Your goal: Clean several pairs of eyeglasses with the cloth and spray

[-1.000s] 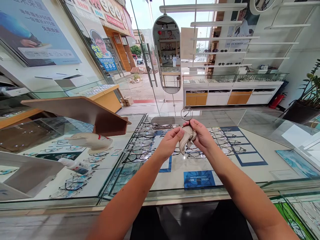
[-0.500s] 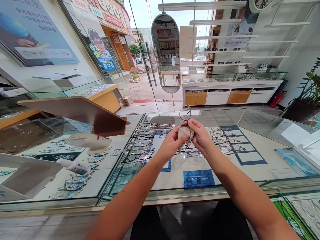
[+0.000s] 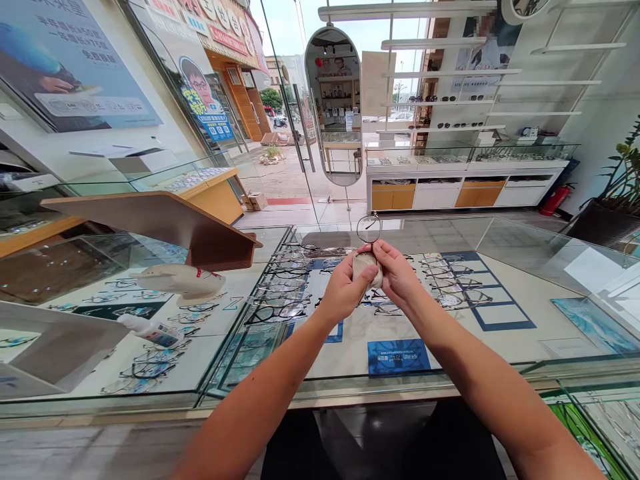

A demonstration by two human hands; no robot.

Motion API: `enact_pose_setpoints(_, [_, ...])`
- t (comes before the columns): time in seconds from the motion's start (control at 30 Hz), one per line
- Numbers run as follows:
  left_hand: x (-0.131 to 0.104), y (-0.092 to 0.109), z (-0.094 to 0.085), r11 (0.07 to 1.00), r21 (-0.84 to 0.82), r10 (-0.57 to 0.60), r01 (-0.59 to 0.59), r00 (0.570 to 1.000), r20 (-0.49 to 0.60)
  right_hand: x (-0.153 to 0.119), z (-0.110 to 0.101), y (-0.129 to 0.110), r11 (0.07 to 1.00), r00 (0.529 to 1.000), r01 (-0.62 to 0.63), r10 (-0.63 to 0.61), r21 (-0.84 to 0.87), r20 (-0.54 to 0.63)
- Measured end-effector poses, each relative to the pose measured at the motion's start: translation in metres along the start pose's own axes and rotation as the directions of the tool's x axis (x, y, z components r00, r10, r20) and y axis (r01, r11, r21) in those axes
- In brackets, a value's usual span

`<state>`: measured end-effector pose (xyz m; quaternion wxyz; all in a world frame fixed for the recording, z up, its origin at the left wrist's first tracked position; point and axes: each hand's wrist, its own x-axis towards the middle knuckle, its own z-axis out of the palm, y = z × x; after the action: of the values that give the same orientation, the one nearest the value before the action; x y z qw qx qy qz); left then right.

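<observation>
A pair of eyeglasses [image 3: 369, 228] is held above the glass display counter, one round lens sticking up past my fingers. My left hand [image 3: 346, 283] is closed around a beige cloth [image 3: 367, 267] that wraps the lower lens, its thumb pressing on the front. My right hand [image 3: 395, 268] pinches the frame near its middle, beside the cloth. The lower lens and most of the temples are hidden by the cloth and fingers. Beneath my hands, rows of eyeglass frames [image 3: 285, 288] lie inside the counter.
Left on the counter are a brown wooden stand [image 3: 220, 243], a beige rounded object [image 3: 183, 281], a white bottle [image 3: 150, 330] and an open white box [image 3: 55, 347]. A blue card [image 3: 399, 357] lies near the front edge. An oval mirror [image 3: 333, 107] stands beyond.
Both hands have shifted slightly left with the eyeglasses. My left hand has turned, and the cloth now looks bunched more closely over the lower lens.
</observation>
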<state>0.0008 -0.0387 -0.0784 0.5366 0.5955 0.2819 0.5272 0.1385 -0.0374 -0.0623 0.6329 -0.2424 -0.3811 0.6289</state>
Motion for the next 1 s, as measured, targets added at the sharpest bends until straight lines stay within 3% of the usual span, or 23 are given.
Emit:
enact_pose_setpoints(0.23, [0.000,0.001,0.000,0.998,0.010,0.057,-0.056,0.983,-0.175,-0.007,0.006,0.003,1.000,0.998,0.008,-0.007,-0.022,0.066])
enact_pose_setpoints(0.33, [0.001,0.002,0.000,0.996,0.040,0.085,-0.079,0.976,-0.199,-0.009,0.007,0.000,1.000,0.997,0.010,-0.008,-0.027,0.076])
enact_pose_setpoints(0.43, [0.002,0.004,-0.002,0.989,0.096,0.126,-0.113,0.982,-0.143,-0.007,0.006,-0.003,1.000,0.998,-0.006,0.006,-0.011,0.067])
enact_pose_setpoints(0.57, [0.004,0.005,-0.006,0.986,0.126,0.106,-0.106,0.994,0.012,-0.004,0.003,-0.007,1.000,0.999,-0.025,0.025,-0.006,0.037])
enact_pose_setpoints(0.67, [0.004,0.001,-0.008,0.996,0.067,0.050,-0.056,0.995,0.086,-0.003,0.001,-0.011,1.000,1.000,-0.016,0.016,-0.005,0.009])
enact_pose_setpoints(0.77, [0.006,-0.003,-0.009,0.999,-0.026,-0.024,0.027,0.996,0.091,-0.001,-0.002,-0.015,1.000,1.000,0.007,-0.008,-0.027,-0.016])
enact_pose_setpoints(0.9, [0.012,-0.003,-0.014,0.985,-0.151,-0.089,0.088,0.996,0.000,0.002,-0.008,-0.023,0.996,0.997,0.057,-0.061,-0.067,-0.056])
enact_pose_setpoints(1.0, [0.020,0.000,-0.022,0.980,-0.190,-0.087,0.063,0.989,-0.118,0.002,-0.011,-0.025,0.985,0.997,0.065,-0.069,-0.158,-0.020])
